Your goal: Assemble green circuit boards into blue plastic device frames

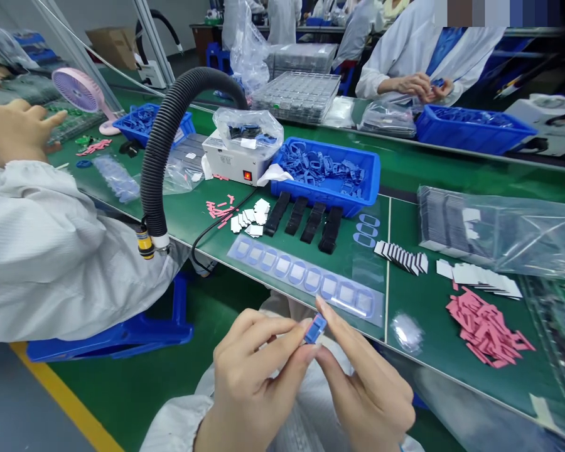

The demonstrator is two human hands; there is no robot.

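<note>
Between the fingertips of both hands is a small blue plastic frame (pixel 315 329) with a bit of pink along one side. My left hand (pixel 258 370) pinches it from the left, thumb and fingers pressed together. From the right, my right hand (pixel 362 383) grips its other side with thumb and index finger. The frame is held above my lap, just in front of the bench edge. Closest beyond it lies a clear strip of oval adhesive pieces (pixel 306 276) with white squares. Fingers hide much of the frame.
A blue bin (pixel 374 182) holds many blue frames. Before it lie black straps (pixel 330 229), white pads (pixel 249 220) and pink strips (pixel 489 329). A black fume hose (pixel 157 144) arches at left, near a co-worker's sleeve (pixel 66 251). Another co-worker's hands (pixel 417 86) work across the bench.
</note>
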